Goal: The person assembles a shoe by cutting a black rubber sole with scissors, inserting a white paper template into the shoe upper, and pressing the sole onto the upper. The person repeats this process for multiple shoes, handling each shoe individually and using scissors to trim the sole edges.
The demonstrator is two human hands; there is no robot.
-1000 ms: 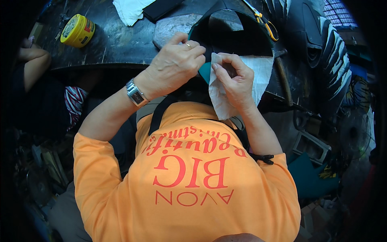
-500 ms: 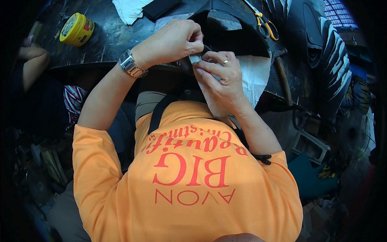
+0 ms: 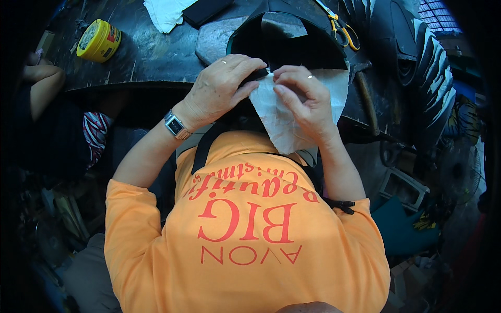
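A black, curved, leather-like piece [image 3: 324, 52] with a white cloth lining [image 3: 282, 122] lies over the table's near edge, the lining hanging toward my lap. My left hand [image 3: 219, 88], with a metal watch on its wrist, pinches the black edge between thumb and fingers. Close beside it, my right hand [image 3: 309, 101] has its fingers curled at the top of the lining, thumb and fingertips nearly together. The fingertips hide whether something small is between them. Inside the black piece, a pale patch [image 3: 284, 25] shows.
A grey slab [image 3: 209, 44] lies behind my left hand. Yellow-handled scissors [image 3: 345, 36] and a hammer [image 3: 368, 104] lie to the right, beside stacked black pieces [image 3: 436, 88] with white edges. A yellow tub [image 3: 99, 41] stands at left, near another person's arm [image 3: 43, 74].
My left hand has come down and turned, its back now showing, and grips the black edge. My right hand has shifted slightly right. The black piece's left side has spread wider, baring more of the slab.
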